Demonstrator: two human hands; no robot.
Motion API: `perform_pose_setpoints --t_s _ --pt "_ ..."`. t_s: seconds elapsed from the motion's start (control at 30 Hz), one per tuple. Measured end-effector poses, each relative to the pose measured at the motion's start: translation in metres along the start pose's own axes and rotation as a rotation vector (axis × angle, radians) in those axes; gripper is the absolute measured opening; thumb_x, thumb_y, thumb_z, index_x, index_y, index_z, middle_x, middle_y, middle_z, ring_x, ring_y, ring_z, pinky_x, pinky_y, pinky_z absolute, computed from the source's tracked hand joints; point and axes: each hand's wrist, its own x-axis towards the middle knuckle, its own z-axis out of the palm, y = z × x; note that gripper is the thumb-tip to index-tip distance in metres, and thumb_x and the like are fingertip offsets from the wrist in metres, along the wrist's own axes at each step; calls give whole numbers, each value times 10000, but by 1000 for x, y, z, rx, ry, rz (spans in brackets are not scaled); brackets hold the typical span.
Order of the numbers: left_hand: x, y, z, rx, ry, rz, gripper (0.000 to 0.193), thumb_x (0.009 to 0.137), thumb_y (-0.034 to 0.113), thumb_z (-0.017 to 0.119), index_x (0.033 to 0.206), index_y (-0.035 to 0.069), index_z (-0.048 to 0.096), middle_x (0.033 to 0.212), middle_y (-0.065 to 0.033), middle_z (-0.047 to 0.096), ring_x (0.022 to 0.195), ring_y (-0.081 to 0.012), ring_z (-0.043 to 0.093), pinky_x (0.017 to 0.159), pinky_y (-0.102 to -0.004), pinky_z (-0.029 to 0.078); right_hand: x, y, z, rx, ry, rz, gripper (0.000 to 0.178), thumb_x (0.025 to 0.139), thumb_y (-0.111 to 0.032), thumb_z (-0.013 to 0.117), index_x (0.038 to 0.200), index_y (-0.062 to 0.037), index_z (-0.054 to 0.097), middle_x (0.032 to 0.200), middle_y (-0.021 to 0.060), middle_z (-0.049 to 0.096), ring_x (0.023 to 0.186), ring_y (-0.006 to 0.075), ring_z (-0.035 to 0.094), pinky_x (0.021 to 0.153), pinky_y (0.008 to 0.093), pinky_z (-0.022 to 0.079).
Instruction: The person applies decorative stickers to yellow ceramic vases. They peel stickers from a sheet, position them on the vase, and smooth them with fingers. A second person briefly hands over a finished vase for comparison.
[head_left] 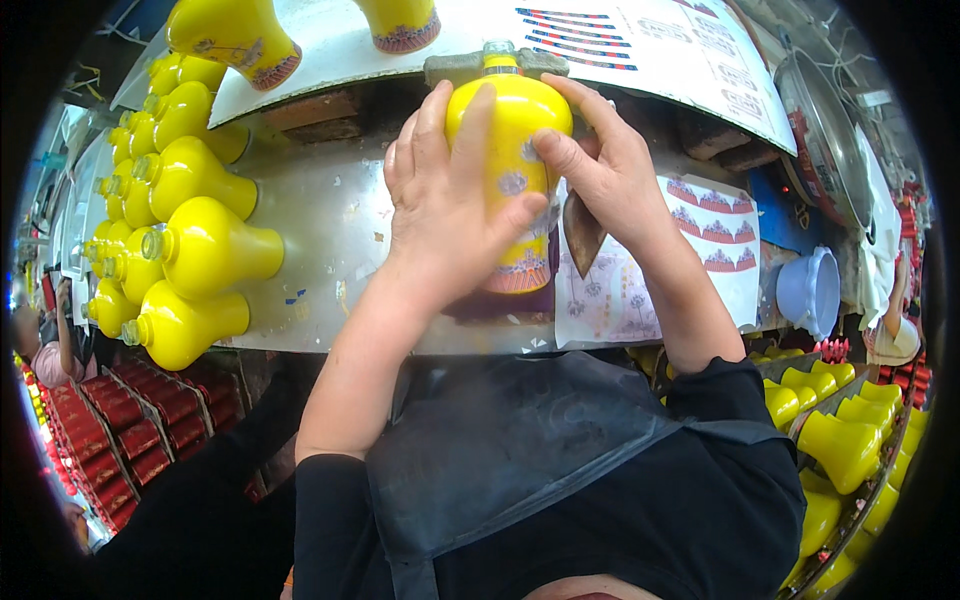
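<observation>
A glossy yellow bottle (515, 105) lies in front of me, its clear glass neck pointing away. A grey padded rest (455, 69) supports the neck. Purple floral decals (512, 182) and a patterned band (522, 273) near the base decorate it. My left hand (445, 200) lies along its left side with fingers stretched out, slightly blurred; the thumb crosses the front. At the right side, the thumb and index finger of my right hand (605, 160) touch the bottle. A brown, pointed, blade-like tool (583, 235) sticks out below that hand's curled fingers.
Several yellow bottles (215, 245) lie stacked at the left. A white board (680, 75) with decal strips spans the far side. Decal sheets (610, 305) and a lilac tub (810, 292) are at the right. More yellow bottles (840, 445) fill racks lower right; red items (130, 430) stand lower left.
</observation>
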Motion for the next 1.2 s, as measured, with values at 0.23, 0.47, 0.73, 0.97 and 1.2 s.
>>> perform_pose_setpoints --t_s 0.23,0.47,0.73,0.97,1.2 --pt "-1 -11 2 -7 -22 34 996 818 483 735 1614 140 245 1585 -243 266 1440 -463 282 1193 -563 220 0 -3 2 50 44 -6 556 964 -367 670 1396 -28 583 1213 193 681 1017 249 674 907 354 534" --pt "-14 -15 9 -181 11 -4 1093 827 494 738 1646 97 132 1640 -260 192 1496 -472 233 1222 -558 204 5 -16 -5 -110 38 -40 569 943 -375 696 1371 -11 601 1182 193 702 1021 260 688 909 351 535" --pt "-26 -19 8 -849 75 -329 798 1026 416 566 1618 30 195 1500 -187 420 1298 -293 519 1069 -419 456 -3 -4 -23 9 -26 -14 491 992 -351 667 1385 -58 626 1128 137 723 916 154 677 811 309 544" --pt "-46 -13 12 -1199 -102 -425 739 1112 503 361 1606 -35 251 1574 -174 437 1449 -257 433 1193 -363 333 -31 15 -4 35 -116 117 888 879 -371 758 1584 -8 358 859 100 658 651 96 598 595 238 478" --pt "-51 -6 20 -1251 49 -404 822 1029 408 634 1612 16 207 1451 -165 477 1281 -242 559 1038 -382 506 -30 25 3 209 -141 112 935 892 -354 752 1607 11 273 877 133 675 691 132 641 619 257 501"
